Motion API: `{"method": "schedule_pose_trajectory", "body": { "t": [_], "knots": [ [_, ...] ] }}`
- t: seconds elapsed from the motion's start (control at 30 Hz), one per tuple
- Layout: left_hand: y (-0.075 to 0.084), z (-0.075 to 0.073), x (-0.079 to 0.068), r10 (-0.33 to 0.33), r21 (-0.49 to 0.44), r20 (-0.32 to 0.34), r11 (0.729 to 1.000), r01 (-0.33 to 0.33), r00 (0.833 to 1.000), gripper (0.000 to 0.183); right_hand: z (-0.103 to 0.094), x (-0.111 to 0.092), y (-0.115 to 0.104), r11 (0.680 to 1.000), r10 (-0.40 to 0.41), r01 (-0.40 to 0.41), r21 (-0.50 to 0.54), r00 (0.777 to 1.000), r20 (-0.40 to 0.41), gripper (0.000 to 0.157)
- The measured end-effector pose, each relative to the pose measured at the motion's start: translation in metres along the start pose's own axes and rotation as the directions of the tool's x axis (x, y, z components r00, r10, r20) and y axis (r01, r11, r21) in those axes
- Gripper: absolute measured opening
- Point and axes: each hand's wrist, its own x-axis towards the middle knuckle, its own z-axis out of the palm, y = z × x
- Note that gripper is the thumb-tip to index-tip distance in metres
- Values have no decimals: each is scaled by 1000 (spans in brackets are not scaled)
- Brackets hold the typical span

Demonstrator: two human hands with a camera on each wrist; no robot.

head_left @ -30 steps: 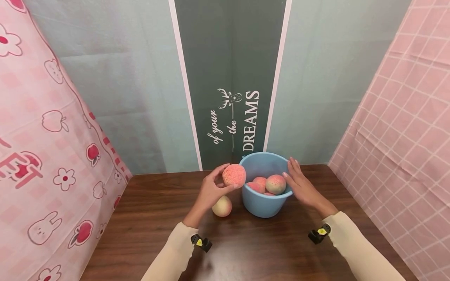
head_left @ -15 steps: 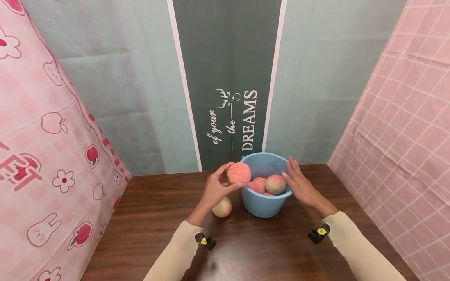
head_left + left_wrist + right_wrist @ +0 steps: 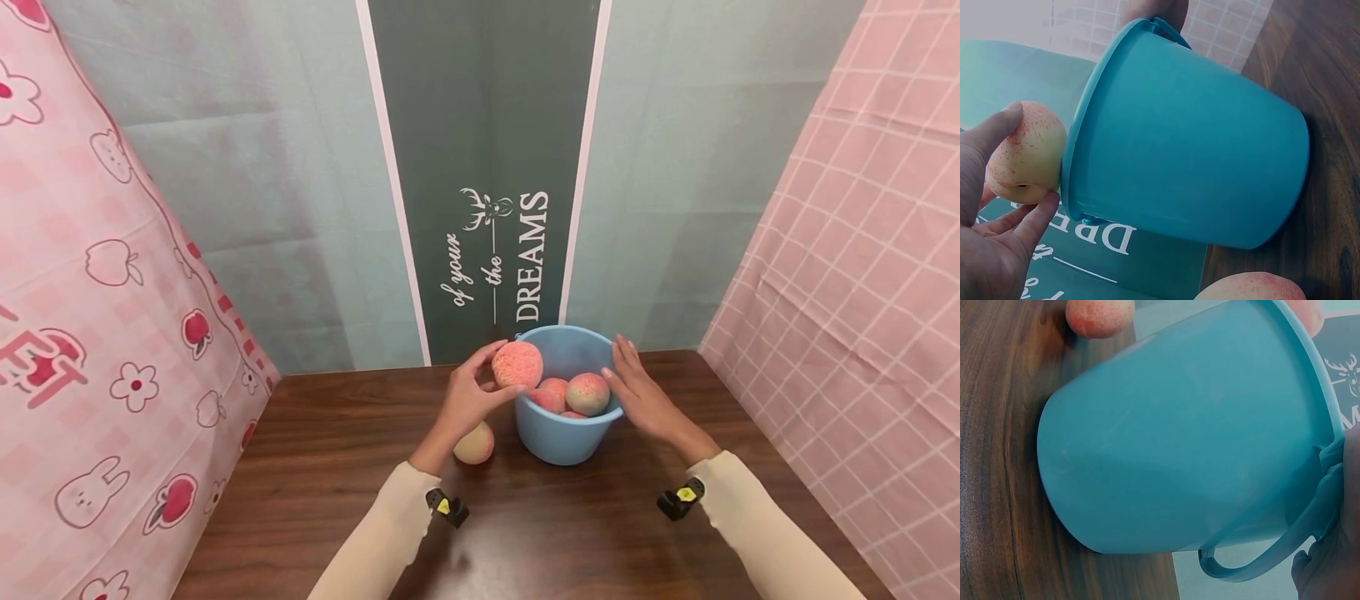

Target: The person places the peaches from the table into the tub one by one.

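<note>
My left hand (image 3: 467, 402) grips a pinkish peach (image 3: 517, 366) between thumb and fingers at the left rim of a light blue bucket (image 3: 562, 438). In the left wrist view, this peach (image 3: 1038, 147) is right beside the rim; contact is hard to tell. Several peaches (image 3: 587, 393) lie inside the bucket, partly hidden by its front wall. My right hand (image 3: 651, 402) rests at the bucket's right rim, its fingers fairly straight. A paler peach (image 3: 476, 443) stands on the table left of the bucket, below my left wrist.
The bucket stands upright on a dark wooden table (image 3: 337, 467). Its curved handle (image 3: 1260, 565) hangs on the right-hand side. A grey-green printed cloth (image 3: 300, 208) is behind the table, with pink cloths (image 3: 847, 250) at both sides.
My left hand has carried the peach rightward and slightly up, to the bucket's left rim. The right hand, the bucket and the peach on the table stay put.
</note>
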Motion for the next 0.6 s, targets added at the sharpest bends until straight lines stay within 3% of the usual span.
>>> {"method": "schedule_pose_trajectory", "body": {
  "t": [0.37, 0.6],
  "knots": [
    [0, 10, 8, 81, 30, 4, 996, -81, 997, 75, 1, 0, 1, 1000, -7, 7, 7, 1000, -3, 66],
    [-1, 15, 14, 150, 131, 19, 980, -151, 988, 77, 0, -1, 1, 1000, -5, 5, 10, 1000, -2, 66]
  ]
}}
